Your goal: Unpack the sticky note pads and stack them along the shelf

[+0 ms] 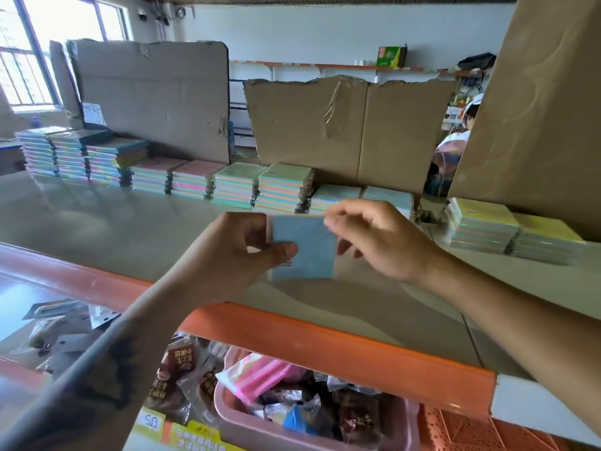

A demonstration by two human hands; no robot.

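A blue sticky note pad is held upright in the air above the front part of the shelf, between the two hands and clear of the shelf surface. Its left edge is pinched by the grip of the left hand, with the thumb laid across the blue face and the fingers curled behind it. Its upper right corner is pinched by the grip of the right hand, whose fingertips are closed over the top edge while the remaining fingers are curled behind the pad. Just beyond the pad, a row of stacked pads is seen along the back of the shelf, highest at the far left and lowest directly behind the hands. Further right, a separate group of yellow-topped stacks is set, well apart from the held pad. Torn cardboard sheets are stood upright behind the row. Under the orange shelf edge, a pink basket of wrapped packets is seen.
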